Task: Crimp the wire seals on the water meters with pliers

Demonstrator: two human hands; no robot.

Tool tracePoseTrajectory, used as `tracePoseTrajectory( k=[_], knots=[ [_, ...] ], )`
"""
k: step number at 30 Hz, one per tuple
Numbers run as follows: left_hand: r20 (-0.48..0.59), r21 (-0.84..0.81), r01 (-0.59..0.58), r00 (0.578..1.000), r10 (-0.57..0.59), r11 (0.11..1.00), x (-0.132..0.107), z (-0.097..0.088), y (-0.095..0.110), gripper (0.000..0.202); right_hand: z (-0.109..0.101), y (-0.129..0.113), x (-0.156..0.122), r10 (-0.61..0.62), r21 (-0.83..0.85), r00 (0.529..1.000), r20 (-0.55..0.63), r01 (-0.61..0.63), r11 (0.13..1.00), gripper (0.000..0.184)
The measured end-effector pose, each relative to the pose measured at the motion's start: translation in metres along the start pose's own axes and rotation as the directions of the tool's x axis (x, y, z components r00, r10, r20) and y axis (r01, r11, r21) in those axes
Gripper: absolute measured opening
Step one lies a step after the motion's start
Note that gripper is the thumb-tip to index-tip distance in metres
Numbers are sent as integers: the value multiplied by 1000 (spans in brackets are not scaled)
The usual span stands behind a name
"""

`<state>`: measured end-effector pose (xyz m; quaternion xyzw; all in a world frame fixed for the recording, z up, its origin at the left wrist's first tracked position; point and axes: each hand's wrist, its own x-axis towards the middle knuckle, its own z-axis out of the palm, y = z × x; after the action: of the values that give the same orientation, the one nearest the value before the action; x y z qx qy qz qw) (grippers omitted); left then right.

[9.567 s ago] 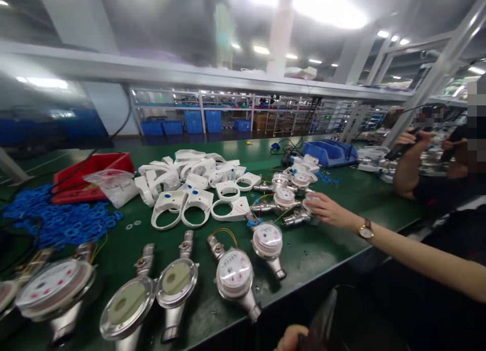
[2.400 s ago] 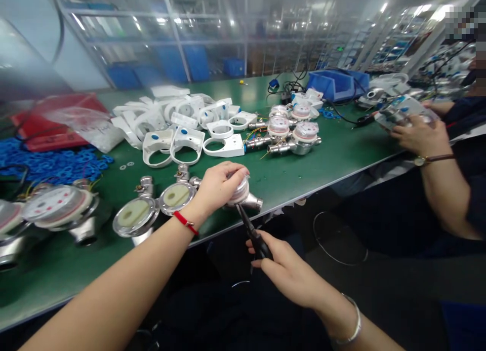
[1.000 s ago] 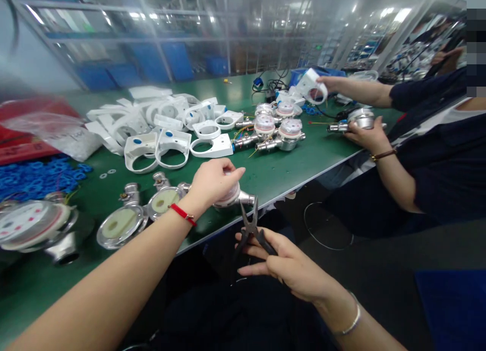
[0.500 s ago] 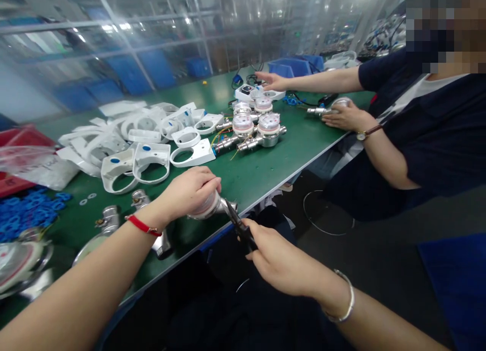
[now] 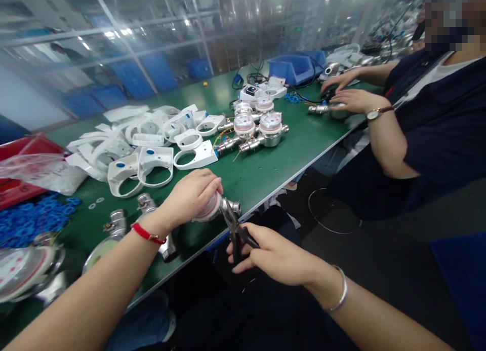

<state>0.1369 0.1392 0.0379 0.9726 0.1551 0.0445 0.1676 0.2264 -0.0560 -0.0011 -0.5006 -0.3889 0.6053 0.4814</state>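
Observation:
My left hand (image 5: 194, 195) is wrapped over the top of a water meter (image 5: 208, 211) at the table's front edge, its fingers hiding much of the dial. From under that hand the meter's threaded metal end points right. My right hand (image 5: 266, 249) grips black-handled pliers (image 5: 236, 234), whose handles stand apart. The pliers' jaws reach up to the meter's side by the threaded end; what lies between them, if anything, is too small to make out. Close to my left forearm are more metal meter bodies (image 5: 116, 223).
White plastic ring brackets (image 5: 155, 164) are heaped behind my left hand. Several water meters (image 5: 270, 129) with thin wires stand mid-table. Blue clips (image 5: 34, 219) and a red crate (image 5: 23, 158) lie left. At right, a co-worker's hands (image 5: 351, 99) handle another metal part by blue bins (image 5: 292, 70).
The pliers' handles have spread and my right fingers have loosened around them. My left hand stays on the water meter. The co-worker's reaching hand has drawn back to the other one.

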Motion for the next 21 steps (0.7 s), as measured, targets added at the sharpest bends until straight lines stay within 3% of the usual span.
tracePoseTrajectory(
  k=[2, 5, 8, 13, 18, 19, 21],
  knots=[
    [-11, 0, 15, 1000, -15, 1000, 1, 0, -1, 50, -1, 4, 4, 63, 367, 994, 85, -90, 926, 29],
    [16, 9, 33, 999, -33, 999, 4, 0, -2, 49, -6, 10, 7, 41, 549, 985, 166, -127, 826, 35],
    [34, 10, 40, 999, -40, 999, 8, 0, -2, 47, -12, 13, 8, 30, 576, 978, 207, -147, 804, 40],
    [40, -21, 52, 998, -51, 998, 9, 0, 0, 47, -6, 12, 6, 81, 501, 995, 50, -95, 860, 45],
    [-11, -35, 57, 998, -57, 998, 5, 1, 0, 48, 16, 17, 9, 17, 696, 996, 83, -70, 714, 50],
    [-11, -29, 65, 998, -65, 997, 6, 1, 0, 48, 18, 18, 9, 3, 693, 998, 68, -49, 719, 49],
    [2, -15, 77, 997, -77, 997, 7, 2, 0, 49, 17, 18, 8, -19, 504, 1000, -10, 22, 864, 43]
  ],
)
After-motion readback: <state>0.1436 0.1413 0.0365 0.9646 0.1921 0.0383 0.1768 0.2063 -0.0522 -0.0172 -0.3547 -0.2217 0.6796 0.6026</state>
